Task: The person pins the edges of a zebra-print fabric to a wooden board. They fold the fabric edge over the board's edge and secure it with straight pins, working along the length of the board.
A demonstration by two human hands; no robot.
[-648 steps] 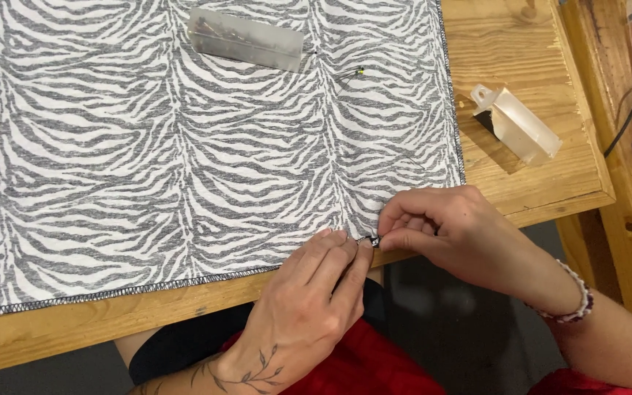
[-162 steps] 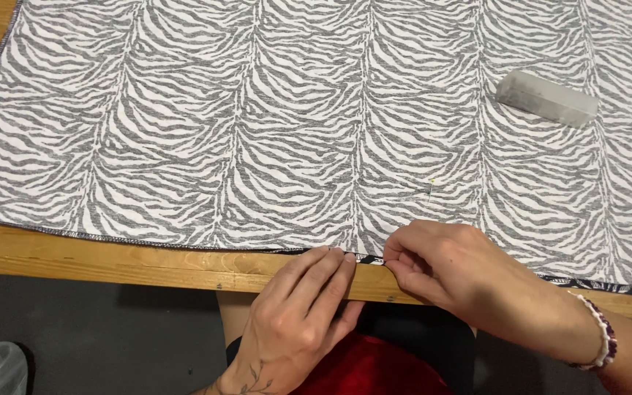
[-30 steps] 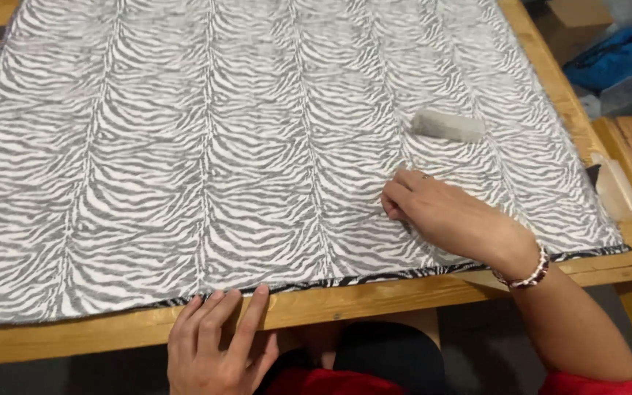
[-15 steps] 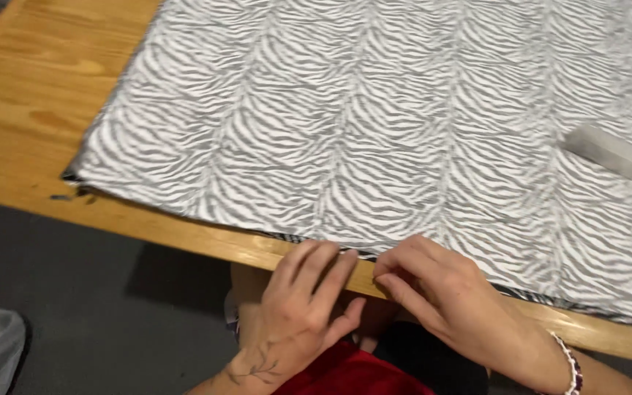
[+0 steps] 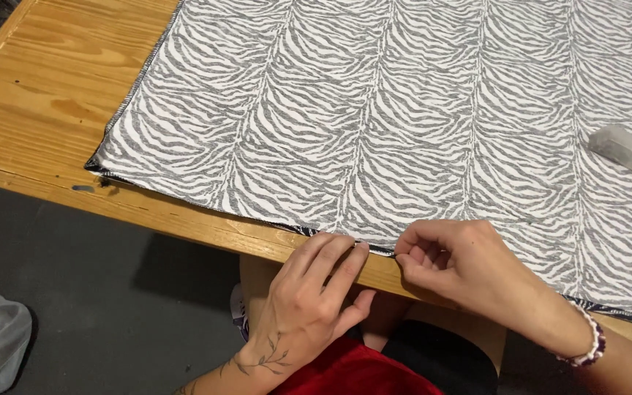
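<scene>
Two hands (image 5: 374,274) on zebra cloth (image 5: 404,117), wooden table (image 5: 45,95).

Matt woven zebra-print cloth (image 5: 404,124) lies on a smooth, grainy, lightly glossy wooden table (image 5: 45,95).

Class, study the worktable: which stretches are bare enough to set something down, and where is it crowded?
Bare wood lies on the table left of the zebra fabric. The fabric's middle is unoccupied up to the grey block. Crowded: the near edge, where left hand and right hand meet.
</scene>
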